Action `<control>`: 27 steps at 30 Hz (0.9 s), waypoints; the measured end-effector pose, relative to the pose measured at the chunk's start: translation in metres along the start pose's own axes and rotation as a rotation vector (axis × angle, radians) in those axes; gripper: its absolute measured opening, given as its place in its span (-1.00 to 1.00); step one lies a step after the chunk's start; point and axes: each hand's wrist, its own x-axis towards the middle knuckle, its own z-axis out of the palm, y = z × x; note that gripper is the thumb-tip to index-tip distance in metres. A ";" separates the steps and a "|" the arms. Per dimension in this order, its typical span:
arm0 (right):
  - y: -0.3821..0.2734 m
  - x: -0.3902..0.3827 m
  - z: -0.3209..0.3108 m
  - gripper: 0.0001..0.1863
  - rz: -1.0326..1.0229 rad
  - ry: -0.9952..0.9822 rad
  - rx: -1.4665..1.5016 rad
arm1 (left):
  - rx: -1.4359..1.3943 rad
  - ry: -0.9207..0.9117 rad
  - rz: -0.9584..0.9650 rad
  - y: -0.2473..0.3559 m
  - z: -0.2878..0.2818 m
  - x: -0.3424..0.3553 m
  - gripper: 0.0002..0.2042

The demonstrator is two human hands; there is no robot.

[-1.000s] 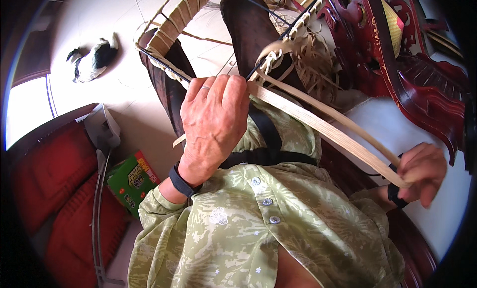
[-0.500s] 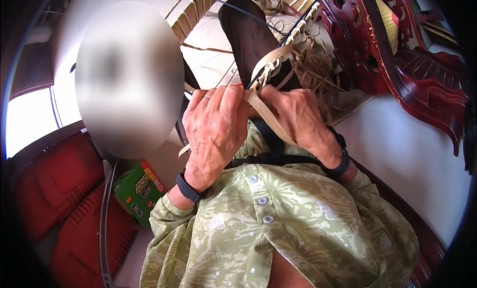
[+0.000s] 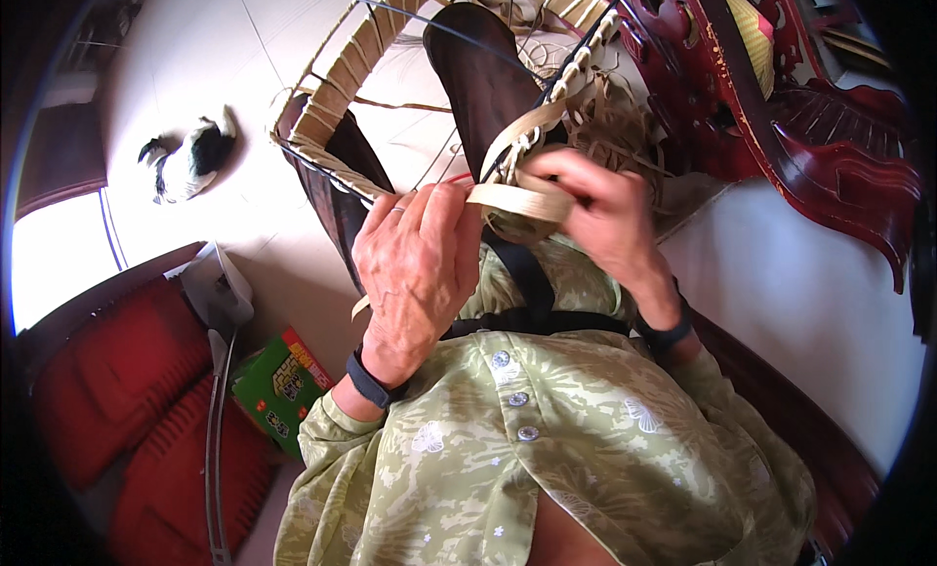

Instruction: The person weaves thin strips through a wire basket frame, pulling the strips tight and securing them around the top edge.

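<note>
Left hand: your left hand [image 3: 415, 259] sits back-up at the near side of the strip-wrapped frame [image 3: 337, 98], its fingers together and curled down, clamped on the frame's edge; the thumb's grip is hidden.
Right hand: your right hand [image 3: 610, 215] is just to the right, blurred, with its fingers bent toward the strip; you cannot tell here whether they pinch it.
Pale flat strip: the strip [image 3: 527, 203] runs from beside your left knuckles and bends in a loop up to your right hand.
Frame: it reaches away from you above your lap, its rim bound with pale strips, a dark rod [image 3: 444, 29] crossing it.
Loose strips: a tangled heap [image 3: 610, 117] lies beyond your right hand, near the carved red-brown chair [image 3: 830, 190].
Floor, left: a black-and-white furry animal [image 3: 190, 159] lies on the tiles, well apart from your hands.
</note>
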 end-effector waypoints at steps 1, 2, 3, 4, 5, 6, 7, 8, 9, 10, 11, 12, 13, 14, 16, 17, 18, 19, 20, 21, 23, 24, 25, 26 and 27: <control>-0.009 0.010 0.006 -0.82 0.034 -0.065 0.053 | 0.010 -0.004 -0.002 0.000 0.000 -0.001 -0.81; -0.012 0.016 0.007 -0.88 0.055 -0.139 0.016 | 0.016 -0.006 -0.013 0.000 0.000 -0.002 -0.81; -0.013 0.019 0.005 -0.89 -0.036 -0.169 -0.005 | 0.002 0.020 0.006 -0.001 0.001 -0.003 -0.80; -0.014 0.022 0.003 -0.87 -0.127 -0.198 -0.026 | 0.004 0.046 0.017 -0.001 0.001 -0.002 -0.79; -0.015 0.021 0.001 -0.86 -0.129 -0.145 -0.026 | 0.014 0.043 0.009 0.000 0.002 -0.005 -0.78; -0.016 0.021 -0.001 -0.84 -0.130 -0.092 -0.026 | 0.023 0.038 0.001 0.001 0.004 -0.007 -0.77; -0.018 0.021 -0.003 -0.82 -0.131 -0.039 -0.026 | 0.022 0.047 0.006 0.000 0.005 -0.007 -0.77; -0.021 0.026 -0.008 -0.78 -0.167 0.062 -0.035 | 0.022 0.048 0.013 -0.001 0.004 -0.007 -0.76; -0.021 0.024 -0.006 -0.78 -0.118 0.054 0.008 | 0.022 0.049 0.021 -0.002 0.004 -0.007 -0.76; -0.019 0.022 -0.004 -0.77 -0.069 0.047 0.051 | 0.021 0.045 0.018 -0.002 0.004 -0.010 -0.76; -0.015 0.017 0.003 -0.75 -0.093 -0.007 -0.028 | 0.019 0.045 0.020 -0.003 0.005 -0.012 -0.76; -0.014 0.012 0.008 -0.72 -0.116 -0.061 -0.107 | 0.017 0.045 0.022 -0.004 0.006 -0.013 -0.76; -0.018 0.006 0.017 -0.65 -0.196 0.004 -0.164 | 0.020 0.046 0.033 -0.004 0.005 -0.012 -0.76; -0.021 0.003 0.025 -0.63 -0.237 0.059 -0.187 | 0.020 0.046 0.043 -0.004 0.004 -0.012 -0.76; -0.023 0.001 0.035 -0.67 -0.255 0.125 -0.251 | 0.009 0.042 0.040 -0.004 0.003 -0.010 -0.76; -0.028 0.003 0.036 -0.71 -0.216 0.140 -0.218 | -0.001 0.038 0.026 -0.003 0.003 -0.009 -0.77; -0.028 0.003 0.038 -0.72 -0.165 0.133 -0.161 | -0.011 0.034 0.012 -0.003 0.003 -0.009 -0.77; -0.026 0.003 0.040 -0.74 -0.113 0.125 -0.104 | -0.015 0.051 0.017 -0.003 0.004 -0.009 -0.78; -0.026 0.003 0.040 -0.75 -0.063 0.119 -0.047 | -0.014 0.050 0.017 -0.003 0.004 -0.008 -0.78; -0.026 0.002 0.040 -0.78 -0.028 0.087 -0.047 | -0.012 0.049 0.017 -0.003 0.004 -0.008 -0.78; -0.027 0.001 0.035 -0.79 0.003 0.024 0.159 | -0.009 0.043 0.023 -0.004 0.003 -0.008 -0.78; -0.026 0.000 0.033 -0.79 0.020 -0.007 0.262 | -0.007 0.038 0.030 -0.005 0.003 -0.008 -0.78; -0.013 -0.006 0.020 -0.79 0.036 -0.070 0.326 | -0.005 0.032 0.037 -0.006 0.003 -0.008 -0.78; -0.008 -0.009 -0.008 -0.82 0.292 -0.142 0.595 | 0.007 0.040 0.020 -0.006 0.004 -0.009 -0.78; 0.001 -0.016 -0.040 -0.84 0.475 -0.057 0.537 | 0.008 0.053 0.000 -0.005 0.005 -0.011 -0.79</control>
